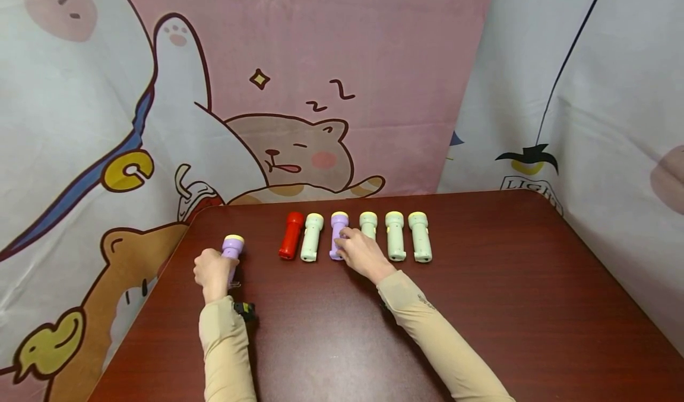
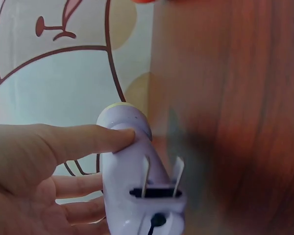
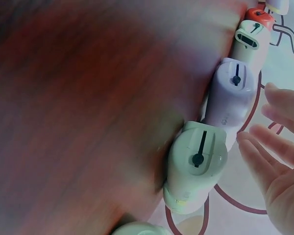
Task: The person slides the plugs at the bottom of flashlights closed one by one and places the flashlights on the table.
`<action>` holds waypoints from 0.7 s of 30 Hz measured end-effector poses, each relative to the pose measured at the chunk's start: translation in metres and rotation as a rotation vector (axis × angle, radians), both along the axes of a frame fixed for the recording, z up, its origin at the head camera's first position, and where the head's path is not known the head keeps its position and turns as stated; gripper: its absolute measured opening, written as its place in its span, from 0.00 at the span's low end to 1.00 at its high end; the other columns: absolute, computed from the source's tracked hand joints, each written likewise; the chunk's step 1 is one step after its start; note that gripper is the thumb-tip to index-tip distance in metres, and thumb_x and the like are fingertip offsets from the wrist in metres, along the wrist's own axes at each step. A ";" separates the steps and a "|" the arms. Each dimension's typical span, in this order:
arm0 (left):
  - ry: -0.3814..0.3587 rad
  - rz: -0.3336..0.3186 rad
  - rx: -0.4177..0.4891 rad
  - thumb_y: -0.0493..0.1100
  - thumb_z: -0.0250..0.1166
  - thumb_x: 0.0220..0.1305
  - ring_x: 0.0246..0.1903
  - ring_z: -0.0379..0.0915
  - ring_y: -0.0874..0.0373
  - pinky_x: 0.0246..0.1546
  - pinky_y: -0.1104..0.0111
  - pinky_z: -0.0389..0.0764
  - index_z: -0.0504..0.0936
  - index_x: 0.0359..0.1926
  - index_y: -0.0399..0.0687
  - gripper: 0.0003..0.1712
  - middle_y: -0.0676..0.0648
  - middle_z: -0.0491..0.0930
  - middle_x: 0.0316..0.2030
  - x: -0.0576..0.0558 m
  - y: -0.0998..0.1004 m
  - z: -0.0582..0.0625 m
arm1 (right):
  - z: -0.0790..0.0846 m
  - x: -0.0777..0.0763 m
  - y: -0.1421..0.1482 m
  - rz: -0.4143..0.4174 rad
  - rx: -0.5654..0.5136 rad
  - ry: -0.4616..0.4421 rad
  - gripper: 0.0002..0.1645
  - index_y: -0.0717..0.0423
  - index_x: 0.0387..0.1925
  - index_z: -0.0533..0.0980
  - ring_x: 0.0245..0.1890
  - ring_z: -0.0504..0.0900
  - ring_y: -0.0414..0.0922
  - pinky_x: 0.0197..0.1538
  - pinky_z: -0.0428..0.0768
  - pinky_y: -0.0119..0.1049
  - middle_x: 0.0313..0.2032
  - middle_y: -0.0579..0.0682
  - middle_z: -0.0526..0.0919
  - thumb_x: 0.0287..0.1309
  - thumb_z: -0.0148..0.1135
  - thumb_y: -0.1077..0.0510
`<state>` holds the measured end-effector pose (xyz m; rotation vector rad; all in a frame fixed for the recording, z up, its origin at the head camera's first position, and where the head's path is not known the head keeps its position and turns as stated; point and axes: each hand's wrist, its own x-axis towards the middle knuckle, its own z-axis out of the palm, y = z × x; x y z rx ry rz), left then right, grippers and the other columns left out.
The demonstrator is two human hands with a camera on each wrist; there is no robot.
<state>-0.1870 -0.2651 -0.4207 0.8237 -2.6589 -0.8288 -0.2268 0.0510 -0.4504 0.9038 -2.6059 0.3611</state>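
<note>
My left hand (image 1: 212, 271) grips a purple flashlight (image 1: 233, 246) near the table's left side. In the left wrist view the thumb lies along the top of this flashlight (image 2: 132, 164), and two metal plug prongs (image 2: 146, 177) stick out near its tail. My right hand (image 1: 364, 253) hovers by a second purple flashlight (image 1: 339, 222) in the row, fingers loosely spread. The right wrist view has these fingers (image 3: 267, 147) beside that flashlight (image 3: 229, 100), not closed round it; whether they touch it I cannot tell. A pale green flashlight (image 3: 196, 161) lies next to it.
Left of the row's purple flashlight lie a red flashlight (image 1: 291, 236) and a pale green one (image 1: 312, 237). To its right are more pale green flashlights (image 1: 395, 236), one partly behind my right hand. A cartoon-print curtain (image 1: 406, 93) hangs behind the brown table (image 1: 481, 283).
</note>
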 end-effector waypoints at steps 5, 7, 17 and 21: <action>0.038 -0.048 0.021 0.45 0.69 0.48 0.37 0.76 0.29 0.33 0.44 0.75 0.82 0.40 0.31 0.22 0.25 0.79 0.37 0.000 0.010 0.007 | 0.003 0.003 0.004 -0.002 -0.032 0.018 0.15 0.55 0.45 0.82 0.42 0.80 0.50 0.43 0.81 0.43 0.45 0.52 0.81 0.56 0.66 0.56; 0.038 -0.066 0.040 0.46 0.69 0.49 0.38 0.76 0.29 0.34 0.45 0.75 0.82 0.41 0.32 0.23 0.26 0.80 0.39 -0.001 0.014 0.010 | 0.004 0.004 0.005 -0.006 -0.039 0.027 0.17 0.56 0.48 0.80 0.43 0.80 0.50 0.44 0.81 0.43 0.46 0.52 0.82 0.57 0.65 0.56; 0.052 -0.119 0.162 0.51 0.68 0.53 0.47 0.73 0.30 0.46 0.45 0.73 0.80 0.48 0.32 0.28 0.28 0.79 0.47 -0.006 0.038 0.027 | 0.015 0.009 0.009 -0.036 -0.127 0.058 0.22 0.56 0.54 0.77 0.43 0.81 0.48 0.39 0.82 0.43 0.46 0.52 0.83 0.58 0.65 0.56; 0.054 -0.119 0.220 0.53 0.68 0.53 0.47 0.73 0.34 0.45 0.49 0.74 0.81 0.48 0.34 0.29 0.29 0.79 0.48 -0.009 0.049 0.031 | 0.020 0.011 0.009 -0.025 -0.154 0.061 0.23 0.56 0.55 0.77 0.46 0.81 0.50 0.43 0.82 0.44 0.48 0.52 0.83 0.58 0.65 0.56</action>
